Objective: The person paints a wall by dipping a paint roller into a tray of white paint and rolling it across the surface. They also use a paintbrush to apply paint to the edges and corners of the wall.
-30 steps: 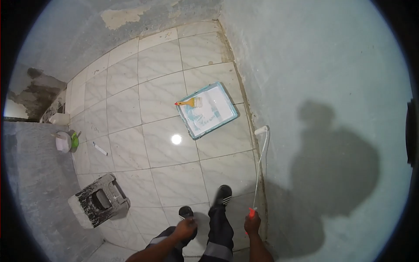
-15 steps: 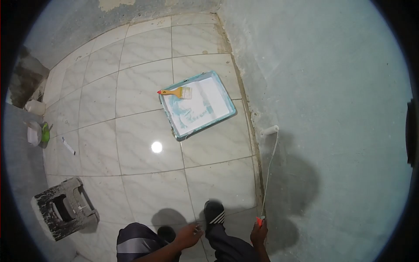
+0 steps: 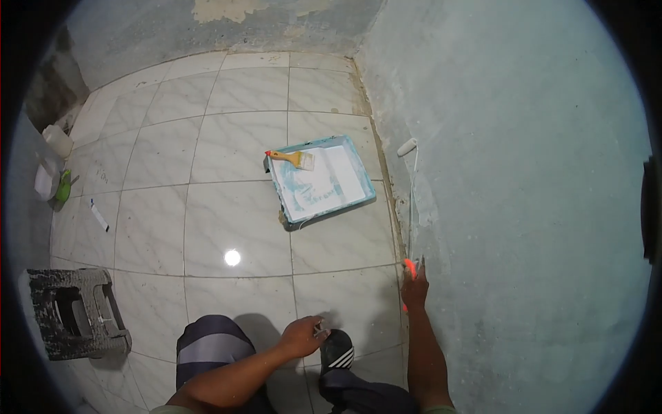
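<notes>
My right hand (image 3: pixel 415 290) is wrapped round the orange handle of a paint roller (image 3: pixel 407 146), low beside the right wall. The roller's long wire frame runs up along that wall, and its white sleeve lies at the wall's lower part. Above my shoe, my left hand (image 3: pixel 302 337) has its fingers curled together; a pale spot shows at the fingertips, too small to name. On the floor ahead sits a blue paint tray (image 3: pixel 356 155) with white paint in it. Across its left side rests a paintbrush (image 3: pixel 293 159) with a yellow handle.
A paint-spattered stool (image 3: pixel 83 314) stands on the left. Near the left wall are a white container (image 3: pixel 47 181), a green object (image 3: pixel 63 186), a white jug (image 3: pixel 58 141) and a thin white and blue item (image 3: pixel 98 215). The bluish-grey wall (image 3: pixel 524 207) rises close on the right.
My right hand has reached forward, carrying the roller farther along the wall. The left hand has risen a little, staying near the shoe. The view has shifted slightly.
</notes>
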Demonstrator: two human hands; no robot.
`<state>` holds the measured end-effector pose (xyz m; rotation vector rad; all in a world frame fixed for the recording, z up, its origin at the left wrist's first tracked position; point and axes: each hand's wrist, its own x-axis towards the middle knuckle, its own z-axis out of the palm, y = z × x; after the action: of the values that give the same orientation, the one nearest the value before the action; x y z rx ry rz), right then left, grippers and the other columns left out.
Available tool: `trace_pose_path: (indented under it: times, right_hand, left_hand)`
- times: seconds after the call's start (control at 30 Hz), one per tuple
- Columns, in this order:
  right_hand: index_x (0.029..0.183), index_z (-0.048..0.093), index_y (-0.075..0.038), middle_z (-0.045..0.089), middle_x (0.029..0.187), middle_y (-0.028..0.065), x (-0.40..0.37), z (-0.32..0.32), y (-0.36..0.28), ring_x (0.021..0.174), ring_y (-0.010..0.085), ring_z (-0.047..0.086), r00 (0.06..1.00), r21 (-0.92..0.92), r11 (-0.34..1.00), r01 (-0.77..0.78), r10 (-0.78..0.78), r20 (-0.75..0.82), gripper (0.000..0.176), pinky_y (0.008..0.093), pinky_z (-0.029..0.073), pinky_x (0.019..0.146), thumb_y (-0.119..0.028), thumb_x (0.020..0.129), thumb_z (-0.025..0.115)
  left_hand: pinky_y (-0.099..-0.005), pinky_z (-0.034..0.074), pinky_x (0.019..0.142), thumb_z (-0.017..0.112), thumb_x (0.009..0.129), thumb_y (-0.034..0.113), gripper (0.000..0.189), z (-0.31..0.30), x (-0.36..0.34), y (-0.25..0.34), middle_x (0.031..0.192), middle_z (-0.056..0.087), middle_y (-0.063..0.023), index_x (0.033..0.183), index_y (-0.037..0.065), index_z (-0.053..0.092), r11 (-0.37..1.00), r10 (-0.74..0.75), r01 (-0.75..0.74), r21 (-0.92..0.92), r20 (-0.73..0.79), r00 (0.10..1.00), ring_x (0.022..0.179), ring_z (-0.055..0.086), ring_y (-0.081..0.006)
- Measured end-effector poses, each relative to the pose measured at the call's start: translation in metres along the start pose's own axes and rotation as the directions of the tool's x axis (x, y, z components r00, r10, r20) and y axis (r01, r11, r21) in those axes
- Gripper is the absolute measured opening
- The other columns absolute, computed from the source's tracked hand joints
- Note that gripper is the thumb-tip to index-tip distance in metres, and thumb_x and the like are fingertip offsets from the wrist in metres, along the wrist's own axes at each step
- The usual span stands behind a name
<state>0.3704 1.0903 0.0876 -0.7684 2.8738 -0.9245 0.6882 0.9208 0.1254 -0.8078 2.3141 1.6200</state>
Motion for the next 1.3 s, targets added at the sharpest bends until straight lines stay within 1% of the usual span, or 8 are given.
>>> trace_pose_path:
  times: [0.07,0.13,0.27,0.43,0.6,0.67,0.9,1.3]
  right_hand:
    - [0.144,0.047,0.000,0.066,0.111,0.0301,-0.018,-0.015,-0.001,0.098,0.0471,0.065,0.994,-0.039,0.996,-0.075,0.077,0.072,0.053,0.0466,0.053,0.081,-0.031,0.102,0.054]
    - [0.137,0.055,0.000,0.069,0.103,0.0276,-0.063,-0.029,0.019,0.092,0.0457,0.067,0.996,-0.023,0.996,0.090,-0.089,0.027,0.046,0.0470,0.054,0.076,-0.031,0.103,0.052]
    - [0.130,0.062,-0.004,0.069,0.101,0.0280,-0.160,-0.066,0.029,0.092,0.0440,0.068,0.977,-0.209,0.964,-0.165,0.189,0.100,0.041,0.0473,0.053,0.075,-0.033,0.104,0.050]
    - [0.130,0.061,-0.003,0.069,0.103,0.0291,-0.256,-0.077,0.019,0.098,0.0456,0.068,0.946,-0.161,0.932,-0.324,0.324,-0.030,0.040,0.0475,0.054,0.079,-0.030,0.102,0.050]
    - [0.135,0.058,-0.002,0.067,0.115,0.0300,-0.185,-0.048,0.011,0.108,0.0443,0.066,0.991,-0.116,0.984,-0.135,0.134,-0.014,0.041,0.0452,0.053,0.086,-0.024,0.102,0.052]
    - [0.138,0.055,0.001,0.065,0.118,0.0312,-0.131,-0.035,-0.015,0.113,0.0455,0.063,0.968,-0.106,0.966,-0.235,0.243,0.070,0.041,0.0442,0.051,0.092,-0.020,0.102,0.051]
    - [0.141,0.054,-0.003,0.063,0.126,0.0287,-0.007,0.014,-0.034,0.117,0.0448,0.062,0.992,-0.159,0.986,-0.059,0.075,0.099,0.045,0.0458,0.050,0.096,-0.024,0.101,0.054]
    - [0.137,0.053,0.006,0.064,0.124,0.0309,-0.162,-0.030,-0.002,0.117,0.0441,0.062,0.986,-0.144,0.976,-0.164,0.167,0.014,0.043,0.0459,0.049,0.097,-0.013,0.098,0.053]
  left_hand:
    - [-0.0451,0.053,0.088,0.064,0.093,0.039,0.049,0.007,-0.006,0.001,0.109,0.070,-0.0205,0.122,-0.001,0.063,1.000,-0.015,0.015,0.018,0.022,1.000,0.097,0.069,-0.0353]
    - [-0.0454,0.052,0.087,0.066,0.092,0.040,0.049,0.016,-0.010,0.003,0.105,0.070,-0.0192,0.124,0.003,0.062,0.989,0.135,-0.138,0.047,0.052,0.989,0.100,0.067,-0.0361]
    - [-0.0434,0.053,0.087,0.065,0.092,0.036,0.044,0.020,-0.013,0.019,0.103,0.070,-0.0167,0.123,0.004,0.063,0.965,0.260,-0.256,-0.048,0.109,0.959,0.100,0.067,-0.0354]
    - [-0.0438,0.053,0.086,0.064,0.092,0.033,0.039,0.021,-0.017,0.028,0.100,0.071,-0.0154,0.119,0.005,0.064,0.955,0.293,-0.287,-0.079,0.080,0.953,0.097,0.067,-0.0346]
    - [-0.0432,0.053,0.086,0.064,0.091,0.032,0.038,0.012,-0.022,0.016,0.101,0.070,-0.0162,0.118,0.005,0.065,0.948,0.309,-0.305,-0.090,0.034,0.951,0.097,0.067,-0.0350]
    - [-0.0435,0.053,0.086,0.065,0.091,0.031,0.037,0.006,-0.025,0.008,0.101,0.070,-0.0162,0.117,0.004,0.065,0.945,0.325,-0.324,-0.048,0.014,0.946,0.097,0.068,-0.0351]
    - [-0.0447,0.053,0.087,0.064,0.091,0.030,0.036,-0.011,-0.025,-0.008,0.104,0.070,-0.0163,0.116,0.004,0.064,0.961,0.266,-0.267,-0.068,-0.023,0.964,0.100,0.067,-0.0355]
    - [-0.0464,0.052,0.087,0.065,0.088,0.028,0.037,-0.042,0.034,-0.033,0.101,0.070,-0.0169,0.116,0.003,0.065,0.951,0.164,-0.227,-0.209,-0.279,0.946,0.098,0.068,-0.0358]
